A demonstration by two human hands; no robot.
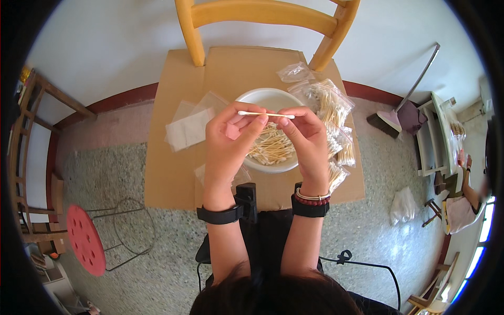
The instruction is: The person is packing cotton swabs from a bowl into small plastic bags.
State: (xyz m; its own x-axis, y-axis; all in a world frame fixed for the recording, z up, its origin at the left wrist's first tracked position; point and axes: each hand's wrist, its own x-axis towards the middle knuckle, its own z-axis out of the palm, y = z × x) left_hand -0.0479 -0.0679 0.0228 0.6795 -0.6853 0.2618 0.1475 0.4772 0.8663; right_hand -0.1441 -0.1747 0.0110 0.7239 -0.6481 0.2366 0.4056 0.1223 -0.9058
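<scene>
A cotton swab (pixel 253 113) with white tips and a pale wooden stick is stretched level between my two hands. My left hand (pixel 231 131) pinches it near the middle of the stick. With thumb and forefinger, my right hand (pixel 307 136) grips its right end by the tip. Below it stands a white bowl (pixel 269 168), holding a loose heap of cotton swabs (pixel 270 147). My hands hide parts of the bowl's sides. Right of the bowl lie clear bags filled with swabs (pixel 332 107). Flat clear plastic bags (pixel 189 126) lie to the left.
Everything rests on a cardboard sheet (pixel 178 73) over a wooden chair (pixel 262 13). A red stool (pixel 85 240) stands on the floor at left. At right are a broom (pixel 387 122), a white plastic bag (pixel 404 206) and another person (pixel 462 207) beside a table.
</scene>
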